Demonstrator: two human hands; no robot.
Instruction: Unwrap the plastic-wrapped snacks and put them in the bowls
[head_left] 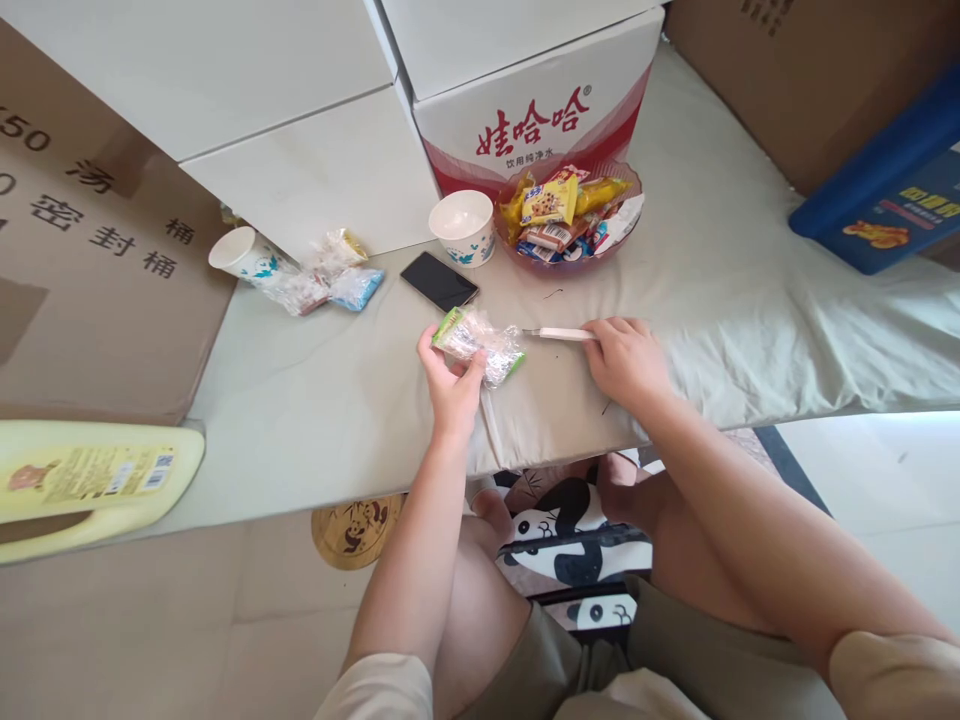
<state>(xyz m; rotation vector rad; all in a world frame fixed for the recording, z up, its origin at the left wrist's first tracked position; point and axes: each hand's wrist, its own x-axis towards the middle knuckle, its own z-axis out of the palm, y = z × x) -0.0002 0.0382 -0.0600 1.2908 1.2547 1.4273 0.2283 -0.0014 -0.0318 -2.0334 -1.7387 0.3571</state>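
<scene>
My left hand (451, 385) is closed on a small green snack packet (480, 340) wrapped in crinkled clear plastic, just above the cloth-covered surface. A slim white-handled tool with a thin metal tip, like a craft knife (564, 334), is in my right hand (628, 362). Its tip points left and is close to the packet's right side; I cannot tell whether they touch. Behind the packet lies a black phone (439, 281). Further back stand a white paper cup (463, 228) and a purple-pink bowl (568, 262) heaped with packaged snacks.
Several plastic-wrapped packets (330, 280) lie at the left beside a tipped paper cup (244, 255). A white-and-red carton (540, 130) stands at the back. Brown cardboard boxes (97, 250) flank the surface. A yellow bottle (97, 480) lies front left, a blue container (885, 190) right.
</scene>
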